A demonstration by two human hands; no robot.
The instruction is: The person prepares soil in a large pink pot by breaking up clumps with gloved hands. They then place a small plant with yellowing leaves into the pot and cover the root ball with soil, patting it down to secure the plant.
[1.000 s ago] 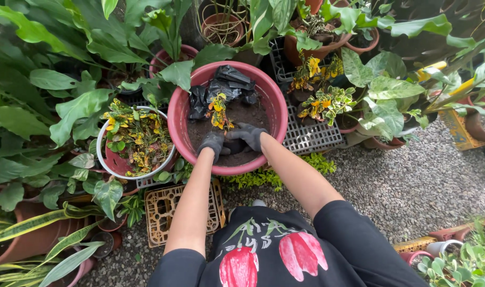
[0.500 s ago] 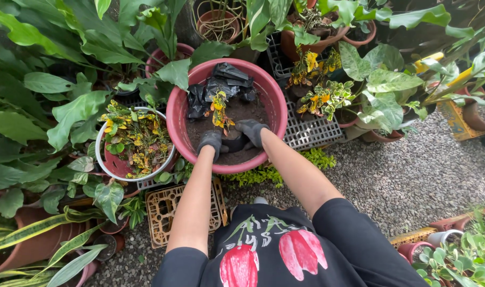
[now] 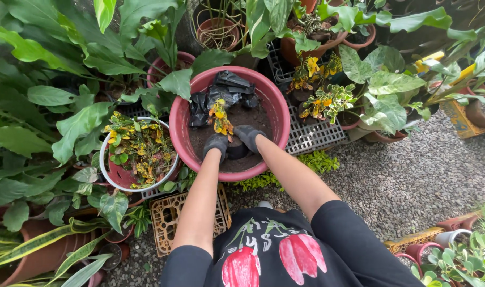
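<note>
Both your gloved hands are down in the big pink tub [image 3: 176,127], on the dark soil [image 3: 253,119]. Your left hand [image 3: 216,144] and right hand [image 3: 249,136] are curled around a small black pot [image 3: 236,149] that sits on the soil near the tub's near rim, one hand on each side. The fingers wrap it loosely rather than clenching. Just beyond your left hand stands a small yellow-and-green plant [image 3: 220,118], and crumpled black plastic bags [image 3: 221,87] lie at the far side. The pot looks like thin, light plastic that would give if squeezed, so hold it low around the sides. The plant's stem looks slender and easily snapped.
</note>
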